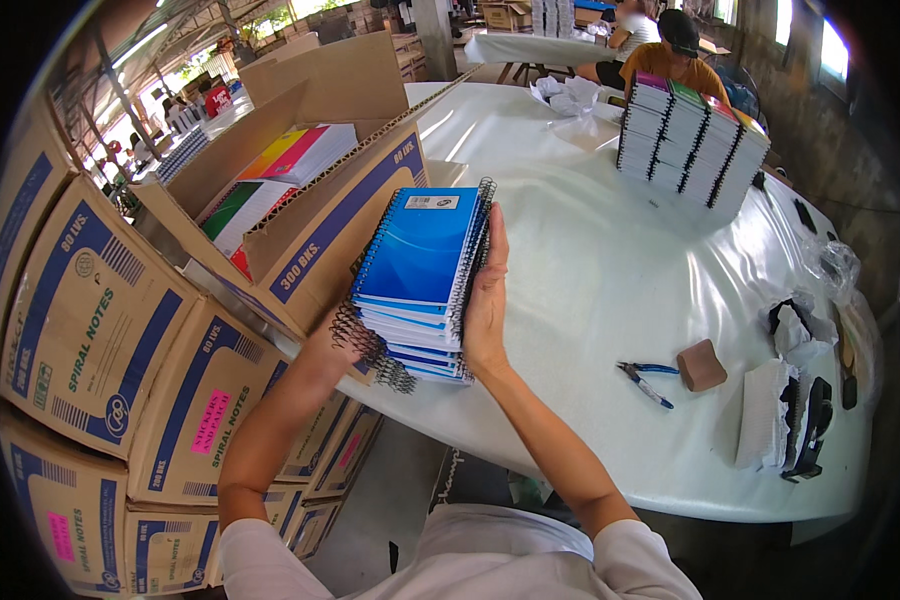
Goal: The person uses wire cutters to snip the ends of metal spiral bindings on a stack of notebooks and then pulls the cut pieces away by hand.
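A stack of blue-covered spiral notebooks (417, 255) is held between my two hands at the table's near left edge, beside an open carton. My right hand (486, 305) presses along the stack's right side, fingers pointing up and close together. Against the lower left side, my left hand (336, 343) grips the stack, its fingers mostly hidden by the wire coils. Coils stick out on both sides of the stack. Inside the open cardboard carton (355, 218) lie more notebooks (295, 158) with yellow, pink, red and green covers.
Closed cartons (100, 310) are piled at the left. On the white-covered table (560, 260) stand notebook stacks (685, 145) at the far right, before a seated person (660, 60). Pliers (648, 370), a brown block (702, 365) and a white pad (766, 412) lie nearer.
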